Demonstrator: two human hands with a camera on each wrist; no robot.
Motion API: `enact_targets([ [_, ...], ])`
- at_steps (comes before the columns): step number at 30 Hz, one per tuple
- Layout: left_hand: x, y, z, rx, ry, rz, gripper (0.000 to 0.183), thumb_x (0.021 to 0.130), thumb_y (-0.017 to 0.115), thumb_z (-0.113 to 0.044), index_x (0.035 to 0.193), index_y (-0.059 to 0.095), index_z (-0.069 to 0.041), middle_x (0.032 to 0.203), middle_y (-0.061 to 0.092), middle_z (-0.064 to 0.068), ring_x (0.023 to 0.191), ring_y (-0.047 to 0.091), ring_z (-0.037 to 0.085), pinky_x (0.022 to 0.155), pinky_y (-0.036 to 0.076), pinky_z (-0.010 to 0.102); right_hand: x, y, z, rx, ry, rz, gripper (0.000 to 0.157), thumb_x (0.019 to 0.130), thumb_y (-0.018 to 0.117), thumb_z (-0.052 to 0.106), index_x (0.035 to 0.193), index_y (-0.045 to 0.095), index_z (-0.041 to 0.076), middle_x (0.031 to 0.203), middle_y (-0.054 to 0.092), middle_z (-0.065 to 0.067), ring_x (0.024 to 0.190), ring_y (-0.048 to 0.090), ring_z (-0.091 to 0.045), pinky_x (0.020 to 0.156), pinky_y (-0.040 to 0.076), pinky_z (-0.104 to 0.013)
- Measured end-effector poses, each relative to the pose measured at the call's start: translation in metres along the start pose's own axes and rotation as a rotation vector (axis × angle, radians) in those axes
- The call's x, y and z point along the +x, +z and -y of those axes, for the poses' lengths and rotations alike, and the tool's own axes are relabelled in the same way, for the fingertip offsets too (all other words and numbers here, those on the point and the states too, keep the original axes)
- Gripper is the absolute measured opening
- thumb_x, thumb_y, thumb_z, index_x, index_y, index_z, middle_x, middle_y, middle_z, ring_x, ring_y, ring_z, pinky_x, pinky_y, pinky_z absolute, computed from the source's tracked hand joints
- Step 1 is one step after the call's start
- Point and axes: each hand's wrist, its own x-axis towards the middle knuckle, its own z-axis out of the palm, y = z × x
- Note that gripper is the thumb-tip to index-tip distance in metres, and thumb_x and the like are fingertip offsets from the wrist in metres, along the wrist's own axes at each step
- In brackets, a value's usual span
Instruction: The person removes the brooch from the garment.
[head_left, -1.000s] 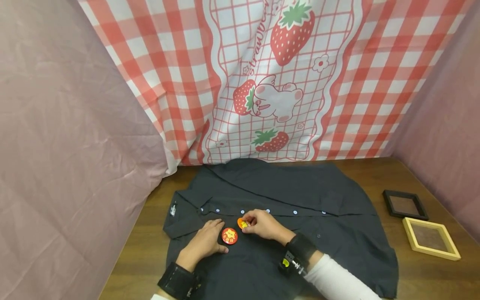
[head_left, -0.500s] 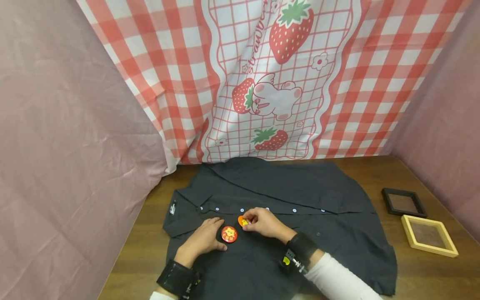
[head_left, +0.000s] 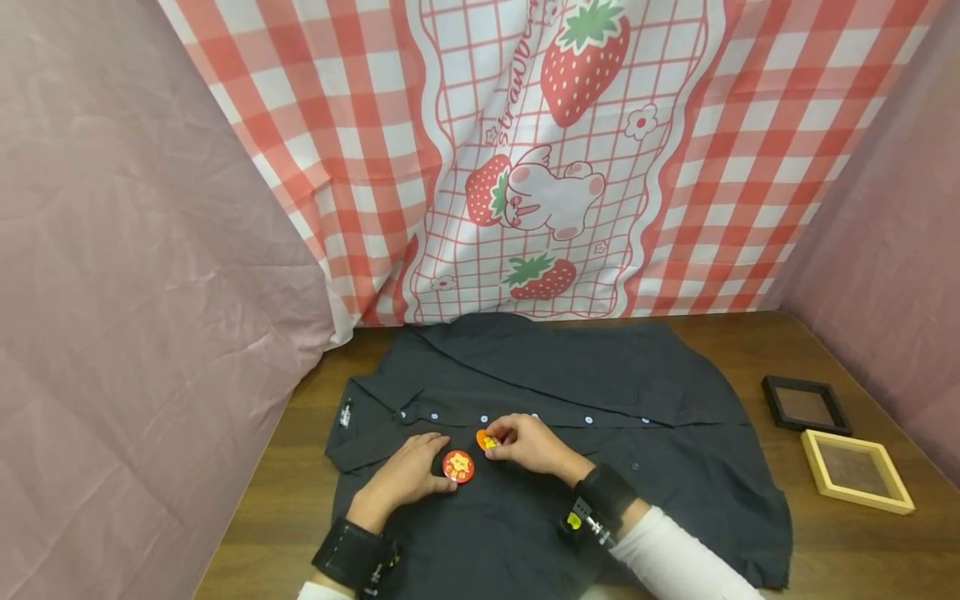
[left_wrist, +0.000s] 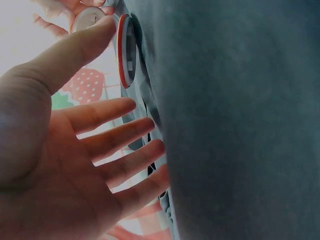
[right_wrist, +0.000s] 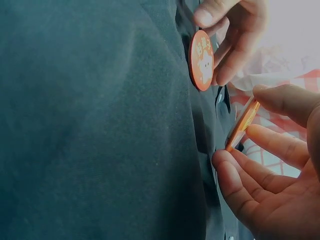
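a red pin badge [head_left: 458,467] with a pale yellow star figure lies face up on a dark button-up shirt [head_left: 540,517], a little below the middle of the head frame. to its left is the left hand [head_left: 408,473], palm side down over the cloth, its fingers extended and slightly spread and the thumb set apart from them; the thumb tip now sits at the badge's lower edge, whereas a second ago it lay clear below it. whether thumb and badge actually touch, i cannot tell. the right hand [head_left: 528,446], just right of center, holds an orange pin badge [head_left: 481,439] pinched by its rim between thumb and fingers, up and to the right of the red one and apart from it, much as in the earlier frames. the right wrist view shows the orange badge tilted on edge, and the left wrist view catches its pale back. the shirt has its collar toward the left of the frame and a row of pale buttons [head_left: 483,419] running across above the hands; it has kept its lay on the brown wooden table [head_left: 262,508]. black wristbands [head_left: 350,554] circle both wrists, and a white sleeve [head_left: 678,558] enters at lower right. at the right edge, a black frame [head_left: 816,430] and a light wood frame [head_left: 862,502] lie close together, unmoved. a red-and-white checked strawberry cloth [head_left: 360,125] hangs behind, across the upper part.
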Motion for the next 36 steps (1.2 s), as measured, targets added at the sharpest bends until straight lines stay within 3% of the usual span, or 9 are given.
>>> enact_targets([
  [14, 0.000, -0.002, -0.004, 0.007, 0.058, -0.081, 0.048, 0.091, 0.068, -0.029, 0.129, 0.059, -0.001, 0.132, 0.059, 0.017, 0.125, 0.053, 0.034, 0.106, 0.042, 0.050, 0.001, -0.003, 0.006, 0.010, -0.008, 0.008, 0.031, 0.081, 0.078, 0.020, 0.107, 0.071, 0.004, 0.095, 0.070, -0.008, 0.076, 0.060, -0.009, 0.063, 0.050, -0.019],
  [26, 0.004, -0.002, -0.007, -0.025, 0.128, -0.141, 0.044, 0.096, 0.060, -0.032, 0.130, 0.060, -0.003, 0.129, 0.063, 0.013, 0.123, 0.056, 0.032, 0.104, 0.044, 0.051, -0.005, -0.001, 0.009, 0.044, -0.007, 0.010, 0.029, 0.083, 0.077, 0.020, 0.107, 0.071, 0.006, 0.088, 0.069, -0.004, 0.071, 0.058, -0.005, 0.060, 0.049, -0.019],
  [36, 0.006, -0.001, -0.009, -0.030, 0.199, -0.210, 0.039, 0.099, 0.055, -0.032, 0.129, 0.062, -0.008, 0.126, 0.066, 0.010, 0.119, 0.059, 0.029, 0.101, 0.047, 0.048, -0.007, -0.001, 0.016, 0.096, -0.017, 0.034, 0.031, 0.086, 0.074, 0.023, 0.112, 0.070, 0.007, 0.103, 0.070, -0.009, 0.077, 0.061, -0.009, 0.061, 0.051, -0.020],
])
